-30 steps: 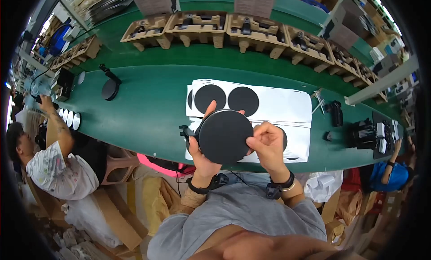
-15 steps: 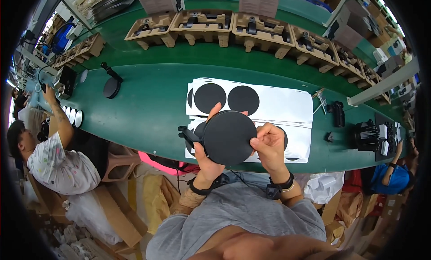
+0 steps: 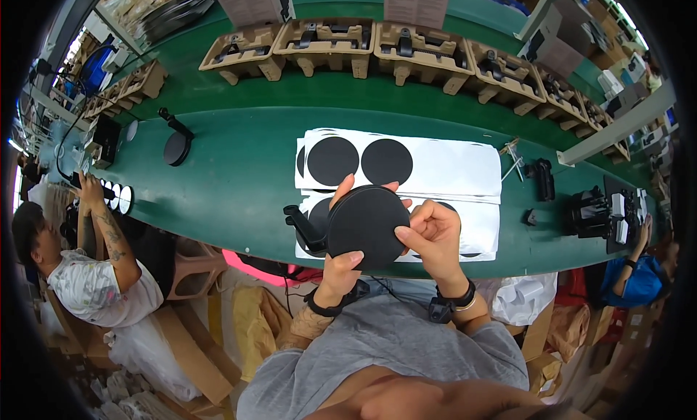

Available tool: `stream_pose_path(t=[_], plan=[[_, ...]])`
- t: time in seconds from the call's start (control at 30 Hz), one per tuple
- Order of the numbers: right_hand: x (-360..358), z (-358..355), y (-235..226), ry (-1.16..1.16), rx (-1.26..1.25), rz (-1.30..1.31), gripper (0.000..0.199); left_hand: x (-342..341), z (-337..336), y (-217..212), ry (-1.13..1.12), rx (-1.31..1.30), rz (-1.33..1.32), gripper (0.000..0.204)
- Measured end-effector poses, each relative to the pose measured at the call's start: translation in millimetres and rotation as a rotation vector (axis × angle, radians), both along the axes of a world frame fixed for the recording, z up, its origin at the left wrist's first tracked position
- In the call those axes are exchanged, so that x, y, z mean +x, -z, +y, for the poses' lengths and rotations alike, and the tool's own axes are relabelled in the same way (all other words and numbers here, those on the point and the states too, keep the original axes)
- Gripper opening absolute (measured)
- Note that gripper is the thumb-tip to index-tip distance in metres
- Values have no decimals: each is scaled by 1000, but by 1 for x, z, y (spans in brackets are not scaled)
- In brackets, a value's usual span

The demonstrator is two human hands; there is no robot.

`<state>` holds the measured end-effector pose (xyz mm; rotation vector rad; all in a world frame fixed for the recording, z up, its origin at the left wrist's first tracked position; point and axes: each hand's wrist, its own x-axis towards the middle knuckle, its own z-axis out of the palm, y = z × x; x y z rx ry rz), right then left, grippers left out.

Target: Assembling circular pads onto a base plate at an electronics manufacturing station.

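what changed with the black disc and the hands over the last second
Very little. The round black disc sits a touch lower over the white sheets, and the right hand has shifted slightly along its right edge. The left hand keeps its grip from below. The two black circles on the sheet stayed put.

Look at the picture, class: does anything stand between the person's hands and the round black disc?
Nothing visible does. The left hand and right hand both grip the round black disc directly at its edges, above the white sheets on the green table.
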<state>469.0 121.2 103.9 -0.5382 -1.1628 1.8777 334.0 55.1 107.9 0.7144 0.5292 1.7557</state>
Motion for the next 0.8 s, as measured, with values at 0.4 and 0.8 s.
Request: stream_pose_path(t=[0.4, 0.8], plan=[[-16, 32, -14, 451, 940, -765, 39, -12, 14, 11, -137, 25, 46, 93], [-21, 38, -6, 311, 1330, -424, 28, -8, 20, 64, 29, 42, -292, 79]])
